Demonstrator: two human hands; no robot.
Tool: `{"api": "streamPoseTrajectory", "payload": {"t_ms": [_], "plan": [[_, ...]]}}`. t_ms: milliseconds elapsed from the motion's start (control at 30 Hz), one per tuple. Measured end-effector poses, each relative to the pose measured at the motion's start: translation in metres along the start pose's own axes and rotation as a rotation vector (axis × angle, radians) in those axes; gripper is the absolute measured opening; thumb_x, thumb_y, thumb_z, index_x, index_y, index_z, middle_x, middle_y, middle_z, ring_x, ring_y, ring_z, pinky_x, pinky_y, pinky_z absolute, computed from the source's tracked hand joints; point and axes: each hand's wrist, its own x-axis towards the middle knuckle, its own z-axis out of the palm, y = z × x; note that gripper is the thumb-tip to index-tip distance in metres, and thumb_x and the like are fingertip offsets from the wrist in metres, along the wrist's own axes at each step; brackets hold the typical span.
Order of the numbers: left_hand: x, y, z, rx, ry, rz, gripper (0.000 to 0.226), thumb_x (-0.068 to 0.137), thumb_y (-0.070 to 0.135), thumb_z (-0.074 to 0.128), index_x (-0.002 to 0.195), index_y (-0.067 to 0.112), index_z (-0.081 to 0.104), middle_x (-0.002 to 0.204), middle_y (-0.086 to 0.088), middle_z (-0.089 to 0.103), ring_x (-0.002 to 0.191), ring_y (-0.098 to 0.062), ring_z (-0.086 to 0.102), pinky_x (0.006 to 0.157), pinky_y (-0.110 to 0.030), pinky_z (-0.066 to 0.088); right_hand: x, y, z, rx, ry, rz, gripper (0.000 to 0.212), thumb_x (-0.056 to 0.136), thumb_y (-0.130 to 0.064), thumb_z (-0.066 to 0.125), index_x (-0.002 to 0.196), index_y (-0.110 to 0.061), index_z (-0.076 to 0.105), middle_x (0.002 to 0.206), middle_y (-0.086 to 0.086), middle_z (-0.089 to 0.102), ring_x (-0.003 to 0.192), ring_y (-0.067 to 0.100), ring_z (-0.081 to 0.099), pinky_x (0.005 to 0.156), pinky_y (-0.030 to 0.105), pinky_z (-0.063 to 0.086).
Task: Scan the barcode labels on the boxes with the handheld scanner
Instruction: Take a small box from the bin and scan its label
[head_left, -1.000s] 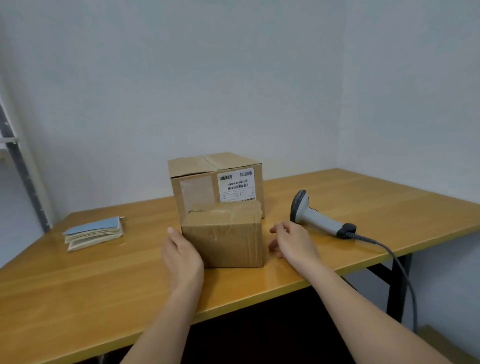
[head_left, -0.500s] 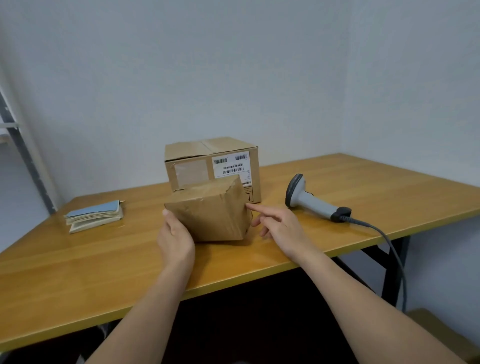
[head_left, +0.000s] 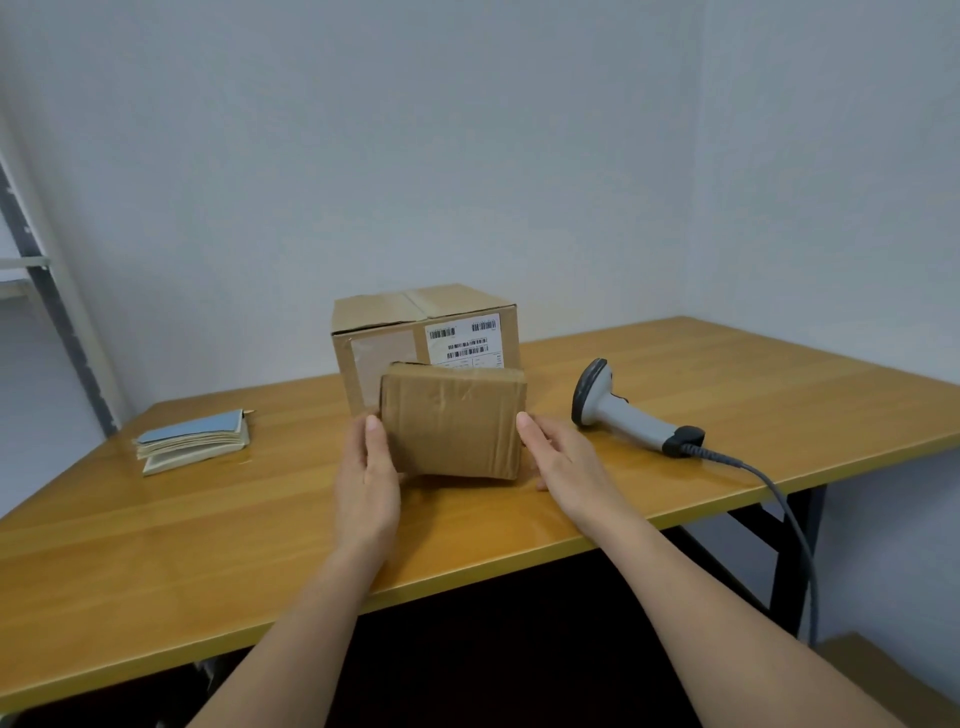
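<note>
— Fingers first: what are they doing?

— Thumb and fingers of the left hand (head_left: 367, 480) lie against the left side of the small box (head_left: 453, 420); the thumb is straight along the near edge, the other fingers hidden behind the cardboard. The right hand (head_left: 563, 457) does the same on the right side. So both grip the small box between them.

— Now left to right across the table (head_left: 156, 561).

— At far left sits a stack of booklets (head_left: 193, 441), blue cover on top. Then the left hand, then the small box, tilted, its taped face towards the camera, its near bottom edge just above the wood. No label shows on that face.

— Behind it?

— The big box (head_left: 374, 332), just beyond, partly covered. Its label (head_left: 464, 340) with barcodes faces us on the right half.

— And the scanner (head_left: 626, 410)?

— Right of the right hand, apart from it, lying on the table, head to the far left, untouched. Its cable (head_left: 779, 499) drops over the near-right edge.
</note>
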Motion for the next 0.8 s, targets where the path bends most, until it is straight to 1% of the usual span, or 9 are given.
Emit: {"api": "streamPoseTrajectory", "payload": {"t_ms": [33,100,233,333,433,500,567,667,800], "plan": [[-0.0006,-0.0001,0.0003,0.000,-0.040,0.048,0.045,0.102,0.045,0.025,0.140,0.028,0.042,0.129,0.009,0.046,0.127,-0.017,0.041,0.096,-0.028,0.030,0.0009,0.0012,-0.0006,0.003,0.015,0.029,0.074,0.077,-0.083,0.032,0.129,-0.033,0.051,0.110,-0.015,0.056,0.104,0.009,0.056,0.095,0.047,0.050],[-0.0011,-0.0005,0.0009,0.010,-0.102,0.139,0.036,0.102,0.041,0.030,0.134,0.033,0.045,0.122,0.013,0.046,0.118,-0.012,0.044,0.090,-0.026,0.032,0.0028,0.0026,-0.0003,0.018,0.048,0.040,0.081,0.076,-0.082,0.037,0.144,-0.040,0.026,0.118,-0.012,0.055,0.105,0.009,0.057,0.093,0.048,0.051],[0.0019,-0.0082,0.0011,0.029,-0.170,0.203,0.035,0.099,0.035,0.044,0.134,0.043,0.041,0.131,0.013,0.044,0.117,-0.009,0.045,0.096,-0.031,0.040,0.0030,0.0022,0.0022,0.035,0.091,0.004,0.073,0.072,-0.085,0.041,0.130,-0.074,-0.002,0.141,0.001,0.046,0.121,0.025,0.052,0.095,0.055,0.048],[-0.0008,-0.0088,0.0002,0.010,-0.181,0.265,0.041,0.096,0.023,0.053,0.133,0.040,0.045,0.127,0.009,0.041,0.110,-0.010,0.050,0.091,-0.027,0.043,0.0011,0.0014,0.0007,0.010,0.111,-0.022,0.061,0.083,-0.072,0.042,0.128,-0.077,0.002,0.139,-0.001,0.049,0.116,0.025,0.055,0.091,0.054,0.050],[-0.0044,-0.0071,-0.0009,-0.024,-0.177,0.299,0.042,0.091,0.009,0.057,0.125,0.033,0.048,0.126,0.007,0.042,0.107,-0.005,0.053,0.090,-0.022,0.044,0.0004,-0.0001,-0.0016,0.015,0.125,-0.020,0.050,0.094,-0.055,0.041,0.134,-0.066,0.013,0.095,0.001,0.064,0.086,0.024,0.065,0.078,0.052,0.056],[-0.0053,-0.0063,-0.0008,-0.020,-0.174,0.304,0.042,0.087,0.004,0.057,0.118,0.031,0.047,0.125,0.008,0.045,0.108,-0.009,0.056,0.088,-0.021,0.045,0.0007,-0.0013,-0.0028,0.045,0.140,-0.011,0.049,0.098,-0.046,0.041,0.140,-0.053,0.017,0.086,-0.005,0.058,0.083,0.022,0.064,0.078,0.051,0.056],[-0.0062,-0.0062,-0.0001,-0.033,-0.174,0.301,0.042,0.085,0.001,0.055,0.114,0.029,0.047,0.123,0.007,0.047,0.107,-0.012,0.058,0.085,-0.016,0.043,0.0017,-0.0008,-0.0033,0.065,0.156,-0.007,0.048,0.099,-0.043,0.041,0.142,-0.047,0.019,0.094,-0.011,0.054,0.087,0.014,0.060,0.082,0.049,0.056],[-0.0074,-0.0046,-0.0002,-0.047,-0.181,0.308,0.044,0.083,-0.003,0.055,0.111,0.031,0.048,0.124,0.005,0.047,0.108,-0.012,0.058,0.089,-0.017,0.043,0.0048,0.0021,-0.0025,0.072,0.173,-0.005,0.051,0.097,-0.045,0.042,0.143,-0.045,0.020,0.127,-0.007,0.049,0.098,0.010,0.056,0.090,0.047,0.053],[-0.0079,-0.0038,-0.0008,-0.066,-0.187,0.324,0.044,0.082,-0.004,0.054,0.111,0.029,0.050,0.124,0.004,0.045,0.108,-0.013,0.059,0.092,-0.017,0.043,0.0069,0.0034,-0.0004,0.046,0.202,-0.005,0.055,0.093,-0.051,0.045,0.142,-0.048,0.021,0.145,-0.007,0.035,0.123,0.020,0.047,0.096,0.052,0.049]]}}
